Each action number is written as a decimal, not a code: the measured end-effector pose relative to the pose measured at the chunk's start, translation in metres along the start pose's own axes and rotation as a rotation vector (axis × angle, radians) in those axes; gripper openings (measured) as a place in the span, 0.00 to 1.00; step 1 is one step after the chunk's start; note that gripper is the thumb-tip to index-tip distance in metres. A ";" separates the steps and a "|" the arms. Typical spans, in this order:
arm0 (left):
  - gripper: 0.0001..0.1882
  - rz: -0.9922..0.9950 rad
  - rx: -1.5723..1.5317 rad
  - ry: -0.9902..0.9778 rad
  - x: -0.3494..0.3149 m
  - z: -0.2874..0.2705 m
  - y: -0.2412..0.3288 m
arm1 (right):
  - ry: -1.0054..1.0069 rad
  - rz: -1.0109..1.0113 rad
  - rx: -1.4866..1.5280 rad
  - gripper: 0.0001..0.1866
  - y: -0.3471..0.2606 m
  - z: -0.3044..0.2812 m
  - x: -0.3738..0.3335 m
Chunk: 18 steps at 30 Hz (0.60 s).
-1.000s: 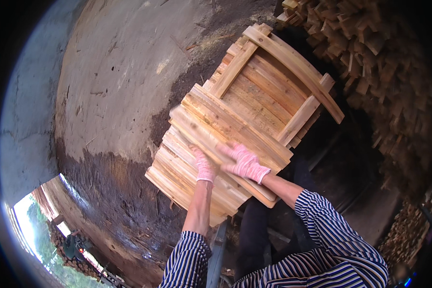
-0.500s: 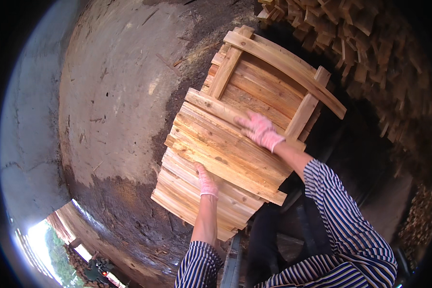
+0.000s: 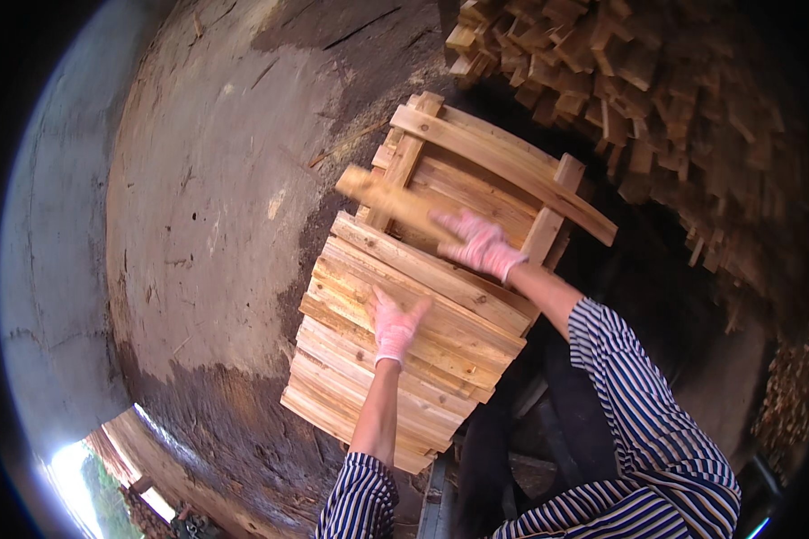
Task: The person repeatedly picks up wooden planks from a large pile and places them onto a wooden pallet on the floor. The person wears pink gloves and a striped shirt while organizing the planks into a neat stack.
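A stack of pale wooden slats (image 3: 404, 305) lies in front of me, laid side by side and overlapping. My left hand (image 3: 394, 325), in a pink glove, rests on these slats with its fingers spread apart. Further up and to the right, my right hand (image 3: 478, 246), gloved alike, grips a loose wooden slat (image 3: 382, 199) blurred by motion. That slat slants across a wooden frame (image 3: 503, 166) made of crosspieces and a long top strip, with more boards beneath it. The fingertips of the right hand are smeared, and the slat's far right end is hidden under it.
A big heap of wooden pieces (image 3: 620, 72) fills the upper right, with another pile (image 3: 791, 395) at the right edge. Stained concrete floor (image 3: 207, 180) spreads to the left, beside a grey wall (image 3: 54, 242). Metal bars (image 3: 436, 494) stand by my legs.
My right hand has lifted a slat off the stack toward the frame. My left hand has shifted up the slats and spread its fingers. The view has tilted slightly, so the stack sits lower.
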State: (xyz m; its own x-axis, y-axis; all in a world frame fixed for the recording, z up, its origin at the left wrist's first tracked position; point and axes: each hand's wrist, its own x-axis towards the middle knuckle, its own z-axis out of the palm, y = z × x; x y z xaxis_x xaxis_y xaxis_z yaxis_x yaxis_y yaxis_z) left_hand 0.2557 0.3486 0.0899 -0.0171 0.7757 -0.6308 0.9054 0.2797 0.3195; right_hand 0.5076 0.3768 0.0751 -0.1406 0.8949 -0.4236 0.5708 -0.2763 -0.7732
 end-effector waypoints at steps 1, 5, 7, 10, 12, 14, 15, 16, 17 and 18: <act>0.74 0.025 0.126 -0.054 0.003 0.008 0.017 | 0.104 -0.016 0.033 0.33 0.048 -0.009 0.021; 0.82 -0.090 0.326 -0.129 0.000 0.034 -0.014 | -0.095 0.010 -0.359 0.31 0.004 0.048 0.020; 0.83 -0.082 0.312 -0.150 0.000 0.037 -0.008 | -0.115 0.024 -0.301 0.29 0.004 0.037 0.017; 0.83 -0.101 0.325 -0.206 0.002 0.038 0.011 | 0.176 -0.059 -0.299 0.28 0.033 0.047 0.014; 0.82 -0.099 0.354 -0.202 0.001 0.036 0.016 | 0.365 0.049 -0.303 0.29 0.052 0.032 0.018; 0.82 -0.055 0.331 -0.198 0.002 0.040 0.013 | 0.453 0.272 -0.338 0.29 0.066 -0.016 0.036; 0.82 -0.040 0.299 -0.185 0.005 0.041 -0.006 | 0.441 0.229 -0.459 0.29 0.069 -0.038 0.036; 0.81 -0.017 0.274 -0.176 0.007 0.037 -0.020 | 0.420 0.203 -0.588 0.30 0.078 -0.062 0.034; 0.80 -0.079 0.302 -0.156 0.007 0.037 -0.012 | 0.378 0.184 -0.710 0.32 0.090 -0.082 0.034; 0.79 -0.070 0.288 -0.159 0.008 0.032 -0.009 | 0.334 0.183 -0.781 0.35 0.103 -0.098 0.036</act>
State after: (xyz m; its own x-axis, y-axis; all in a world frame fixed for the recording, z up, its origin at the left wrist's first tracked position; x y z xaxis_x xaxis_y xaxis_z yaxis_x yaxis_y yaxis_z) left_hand 0.2614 0.3345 0.0590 -0.0378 0.6557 -0.7541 0.9874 0.1404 0.0725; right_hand 0.6408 0.4153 0.0262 0.1826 0.9499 -0.2538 0.9704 -0.2157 -0.1091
